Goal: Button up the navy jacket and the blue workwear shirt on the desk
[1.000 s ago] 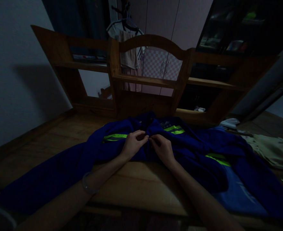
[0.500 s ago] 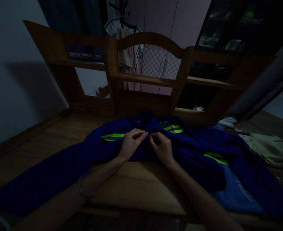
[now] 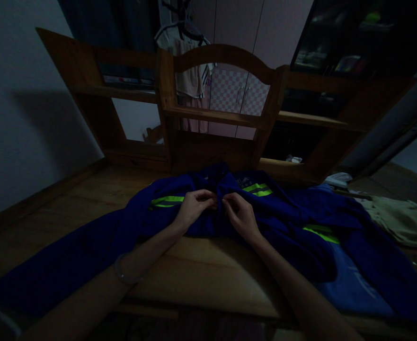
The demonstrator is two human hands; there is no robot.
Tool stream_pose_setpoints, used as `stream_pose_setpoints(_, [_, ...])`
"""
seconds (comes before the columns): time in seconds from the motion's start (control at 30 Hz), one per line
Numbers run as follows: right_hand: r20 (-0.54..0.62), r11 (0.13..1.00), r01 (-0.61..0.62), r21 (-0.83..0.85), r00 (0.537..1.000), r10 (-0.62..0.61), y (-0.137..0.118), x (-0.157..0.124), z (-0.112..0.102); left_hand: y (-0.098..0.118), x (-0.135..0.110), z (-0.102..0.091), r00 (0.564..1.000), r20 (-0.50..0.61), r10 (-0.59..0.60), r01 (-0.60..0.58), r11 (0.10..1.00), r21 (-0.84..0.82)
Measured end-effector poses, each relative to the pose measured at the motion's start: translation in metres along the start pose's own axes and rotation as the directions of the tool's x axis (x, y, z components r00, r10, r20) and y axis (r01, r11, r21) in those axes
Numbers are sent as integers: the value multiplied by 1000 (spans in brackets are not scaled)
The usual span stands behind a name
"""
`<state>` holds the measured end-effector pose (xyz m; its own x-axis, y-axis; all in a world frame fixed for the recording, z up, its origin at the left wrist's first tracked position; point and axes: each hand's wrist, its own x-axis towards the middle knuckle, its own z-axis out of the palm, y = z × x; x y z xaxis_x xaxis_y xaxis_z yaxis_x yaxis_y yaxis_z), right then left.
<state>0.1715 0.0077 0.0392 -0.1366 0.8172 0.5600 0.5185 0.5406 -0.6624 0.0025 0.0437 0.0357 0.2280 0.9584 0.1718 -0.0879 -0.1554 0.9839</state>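
A dark blue work jacket [image 3: 165, 222] with yellow-green reflective strips is spread over the wooden desk, its sleeves reaching out to both sides. At the middle of its front, my left hand [image 3: 196, 207] pinches the fabric between thumb and fingers. Just to the right, my right hand [image 3: 241, 213] is also closed in a pinch on the jacket's front edge. A small gap separates the two hands. The bit of cloth or fastener between the fingertips is too dark to make out. Under the jacket's right part lies a lighter blue cloth [image 3: 353, 284] with pale markings.
A wooden shelf unit [image 3: 226, 121] stands along the back of the desk [image 3: 208, 274]. Folded pale cloth [image 3: 403, 220] lies at the right. A wall [image 3: 16, 142] borders the left side. Clothes on a hanger [image 3: 190, 80] hang beyond the shelf.
My hands have moved slightly apart at the jacket's front, and the left fingers sit deeper in the fabric. The jacket lies nearly the same.
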Motion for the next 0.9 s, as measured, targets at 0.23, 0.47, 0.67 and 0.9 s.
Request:
stream_pose_setpoints(0.23, [52, 987, 113, -111, 993, -108, 3, 3, -5, 2, -4, -1, 984, 56, 171, -180, 943, 279])
stream_pose_setpoints(0.47, [154, 920, 200, -336, 976, -156, 7, 2, -10, 2, -1, -9, 963, 158, 218, -266, 856, 442])
stream_pose_setpoints(0.67, [131, 955, 159, -251, 983, -129, 5, 2, -9, 1, 2, -11, 959, 175, 221, -279, 831, 481])
stream_pose_setpoints(0.9, [54, 984, 65, -164, 997, -57, -9, -1, -5, 4, -9, 0, 910, 176, 376, -400, 682, 612])
